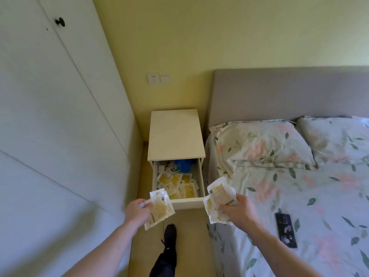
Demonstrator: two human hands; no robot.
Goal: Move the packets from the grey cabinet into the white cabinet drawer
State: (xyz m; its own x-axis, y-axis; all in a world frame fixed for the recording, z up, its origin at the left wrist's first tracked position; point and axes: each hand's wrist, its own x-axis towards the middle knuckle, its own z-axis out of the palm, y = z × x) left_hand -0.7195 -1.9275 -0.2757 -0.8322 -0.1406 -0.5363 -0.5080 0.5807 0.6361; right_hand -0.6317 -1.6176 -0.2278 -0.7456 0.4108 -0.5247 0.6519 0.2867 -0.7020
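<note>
A small white cabinet stands between the wardrobe and the bed, its top drawer pulled open. Several clear packets with yellow contents lie inside the drawer, with a blue thing at the back. My left hand grips a few packets just in front of the drawer's left corner. My right hand grips another bunch of packets by the drawer's right front corner. No grey cabinet is in view.
A tall white wardrobe fills the left side. A bed with flowered sheets and two pillows lies at the right, with a dark phone on it. My dark shoe stands on the narrow floor strip below the drawer.
</note>
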